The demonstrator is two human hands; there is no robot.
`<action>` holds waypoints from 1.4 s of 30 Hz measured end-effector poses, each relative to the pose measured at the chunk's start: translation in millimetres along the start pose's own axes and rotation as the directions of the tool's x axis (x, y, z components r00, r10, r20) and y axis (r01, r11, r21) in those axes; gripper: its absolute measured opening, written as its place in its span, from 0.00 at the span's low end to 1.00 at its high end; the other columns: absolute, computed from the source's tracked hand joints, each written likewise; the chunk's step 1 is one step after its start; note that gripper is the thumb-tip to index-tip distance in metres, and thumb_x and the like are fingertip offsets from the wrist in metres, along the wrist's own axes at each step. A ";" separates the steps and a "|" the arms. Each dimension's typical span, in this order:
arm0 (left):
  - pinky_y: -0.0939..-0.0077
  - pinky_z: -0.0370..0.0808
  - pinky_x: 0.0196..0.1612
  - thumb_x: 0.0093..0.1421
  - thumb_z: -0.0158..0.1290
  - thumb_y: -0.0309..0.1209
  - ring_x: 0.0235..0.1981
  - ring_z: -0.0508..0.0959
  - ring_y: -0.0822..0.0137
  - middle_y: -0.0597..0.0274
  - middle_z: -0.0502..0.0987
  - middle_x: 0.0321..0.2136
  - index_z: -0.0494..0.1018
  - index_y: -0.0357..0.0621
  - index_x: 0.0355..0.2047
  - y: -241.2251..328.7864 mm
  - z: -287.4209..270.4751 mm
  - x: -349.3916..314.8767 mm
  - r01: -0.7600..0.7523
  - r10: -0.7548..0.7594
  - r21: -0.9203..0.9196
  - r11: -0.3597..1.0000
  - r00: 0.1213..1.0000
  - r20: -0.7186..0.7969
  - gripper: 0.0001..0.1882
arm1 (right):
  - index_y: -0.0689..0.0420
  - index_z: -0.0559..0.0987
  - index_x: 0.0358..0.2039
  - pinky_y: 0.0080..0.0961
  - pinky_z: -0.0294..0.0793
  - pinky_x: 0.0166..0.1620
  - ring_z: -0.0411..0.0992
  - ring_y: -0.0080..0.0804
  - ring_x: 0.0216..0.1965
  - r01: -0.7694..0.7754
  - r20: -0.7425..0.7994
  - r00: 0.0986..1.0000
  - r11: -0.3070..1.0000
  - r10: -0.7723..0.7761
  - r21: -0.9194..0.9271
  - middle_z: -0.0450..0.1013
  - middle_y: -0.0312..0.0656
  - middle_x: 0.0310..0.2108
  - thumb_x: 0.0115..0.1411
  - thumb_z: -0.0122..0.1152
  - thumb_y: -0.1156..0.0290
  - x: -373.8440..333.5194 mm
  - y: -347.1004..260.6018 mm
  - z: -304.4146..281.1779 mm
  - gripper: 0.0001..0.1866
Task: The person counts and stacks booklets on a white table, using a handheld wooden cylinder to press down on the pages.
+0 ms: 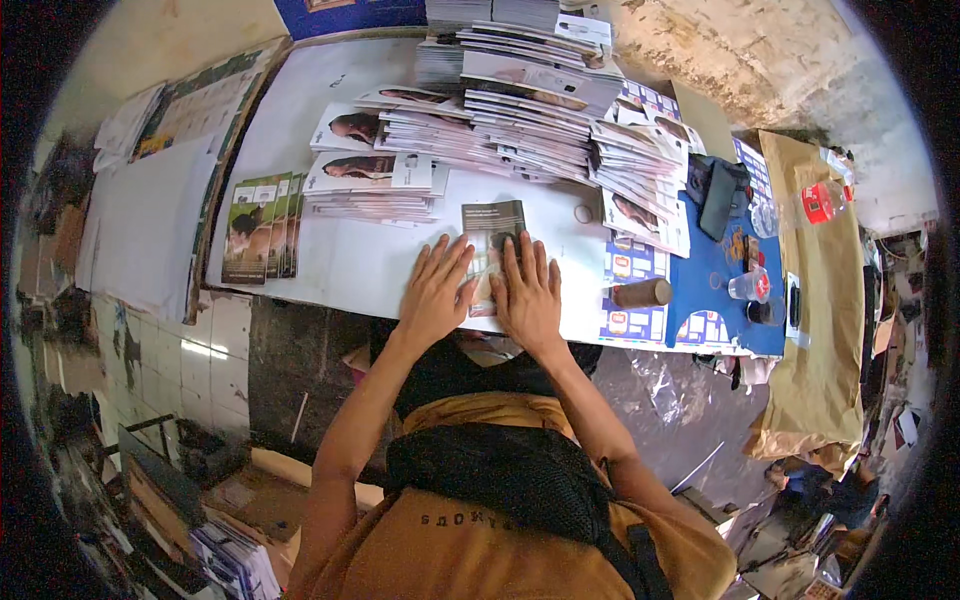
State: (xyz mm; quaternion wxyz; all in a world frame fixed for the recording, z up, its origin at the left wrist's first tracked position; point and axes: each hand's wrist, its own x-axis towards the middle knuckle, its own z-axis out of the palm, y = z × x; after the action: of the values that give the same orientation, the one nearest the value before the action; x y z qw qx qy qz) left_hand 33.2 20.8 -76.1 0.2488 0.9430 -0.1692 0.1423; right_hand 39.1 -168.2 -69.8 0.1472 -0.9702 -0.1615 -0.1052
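Note:
A narrow dark brown leaflet [493, 216] lies on the white table top [370, 262] right in front of me. My left hand [438, 288] rests flat along its left edge, fingers stretched out. On its right edge my right hand [530, 302] lies flat too, with the fingers slightly spread. Both hands press from above, and neither grips anything. Between them the lower part of the leaflet shows a pale picture. To the left, several green and brown leaflets [262, 228] lie overlapped in a small fan. Beyond my hands is a low pile of white booklets [372, 180].
Taller stacks of booklets [530, 110] fill the back of the table. On the right are a brown cylinder [642, 292], a black phone [718, 200], a plastic cup [748, 286] and a red-labelled bottle [826, 202]. Brown paper [815, 370] covers the far right surface.

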 end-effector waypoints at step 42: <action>0.42 0.55 0.69 0.61 0.55 0.37 0.68 0.61 0.48 0.55 0.66 0.64 0.70 0.41 0.59 4.2 -5.9 12.3 -0.007 0.003 0.042 0.999 0.993 0.116 0.26 | 0.43 0.75 0.60 0.52 0.62 0.59 0.66 0.43 0.58 0.378 0.335 0.836 0.899 -0.434 0.221 0.69 0.39 0.60 0.58 0.56 0.67 3.6 94.3 -46.3 0.27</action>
State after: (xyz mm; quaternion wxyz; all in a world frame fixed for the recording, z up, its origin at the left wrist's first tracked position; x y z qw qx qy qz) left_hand 41.5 17.4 -65.1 0.2182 0.9543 -0.1827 0.0915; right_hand 67.7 -267.3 -49.3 0.1583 -0.9020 -0.3962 0.0659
